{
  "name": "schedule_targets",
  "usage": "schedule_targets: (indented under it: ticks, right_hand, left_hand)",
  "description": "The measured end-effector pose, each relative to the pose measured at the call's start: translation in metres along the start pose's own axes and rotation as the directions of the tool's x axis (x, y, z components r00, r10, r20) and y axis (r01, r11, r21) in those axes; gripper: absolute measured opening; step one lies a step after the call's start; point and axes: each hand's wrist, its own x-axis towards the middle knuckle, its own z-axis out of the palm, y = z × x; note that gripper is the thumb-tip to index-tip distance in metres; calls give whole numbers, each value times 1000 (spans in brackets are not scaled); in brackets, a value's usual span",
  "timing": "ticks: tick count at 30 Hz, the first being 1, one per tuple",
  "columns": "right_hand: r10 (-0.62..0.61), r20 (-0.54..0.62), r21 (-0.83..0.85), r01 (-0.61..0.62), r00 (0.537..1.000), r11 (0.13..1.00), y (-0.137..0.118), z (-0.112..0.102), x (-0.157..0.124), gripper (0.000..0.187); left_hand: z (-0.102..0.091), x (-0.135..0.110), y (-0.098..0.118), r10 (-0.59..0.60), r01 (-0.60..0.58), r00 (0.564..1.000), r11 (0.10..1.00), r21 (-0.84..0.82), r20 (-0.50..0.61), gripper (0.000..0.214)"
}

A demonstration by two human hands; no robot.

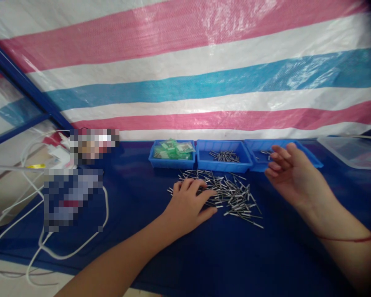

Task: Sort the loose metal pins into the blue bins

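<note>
My left hand [190,202] rests on the left side of a loose pile of blind rivets [235,194], thin metal pins with thicker silvery ends. Its fingers are spread and slightly bent, with no rivet visibly gripped. My right hand [293,177] hovers in front of and partly over the right blue bin [311,154], palm turned up and inward. Its fingers are loosely bent, apart from the palm, and nothing shows in them. A few rivets lie in that bin, partly hidden by the hand. More rivets lie in the middle blue bin [224,166].
Green packets [170,150] fill the left blue bin [173,164]. A clear plastic lid or tray [352,154] sits at the far right. White cables [106,206] and blurred items lie left on the dark blue table [222,260]. A striped sheet [185,90] hangs behind.
</note>
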Motion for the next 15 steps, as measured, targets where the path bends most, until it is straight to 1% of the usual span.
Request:
schedule_targets:
  ticks: [2, 5, 7, 9, 10, 12, 13, 15]
  right_hand:
    - [-10, 32, -38, 11, 999, 999, 6, 5, -7, 12]
    - [-17, 102, -157, 33, 995, 987, 22, 15, -24, 12]
    - [-20, 154, -250, 58, 988, 966, 33, 20, -36, 16]
    - [-24, 224, -363, 106, 974, 926, 42, 23, -46, 20]
    - [-32, 271, -427, 150, 962, 892, 44, 24, -51, 21]
    - [-66, 384, -548, 285, 921, 786, 47, 23, -57, 24]
    - [-82, 449, -590, 365, 890, 720, 47, 23, -59, 24]
    - [-102, 574, -623, 514, 813, 590, 46, 22, -61, 21]
  left_hand:
    - [1, 0, -1, 14, -14, 1000, 1000, 23, 17, 29]
    - [3, 1, -2, 18, -19, 1000, 999, 40, 12, 20]
    - [5, 1, -2, 23, -23, 1000, 998, 54, -4, 16]
    - [6, 2, -3, 29, -28, 999, 997, 74, -17, 16]
    - [7, 2, -3, 33, -31, 999, 996, 84, -20, 16]
    - [7, 2, -3, 41, -38, 999, 994, 105, -18, 17]
    - [7, 2, -3, 43, -40, 999, 993, 111, -19, 17]
    - [5, 3, -4, 47, -44, 999, 993, 109, -27, 17]
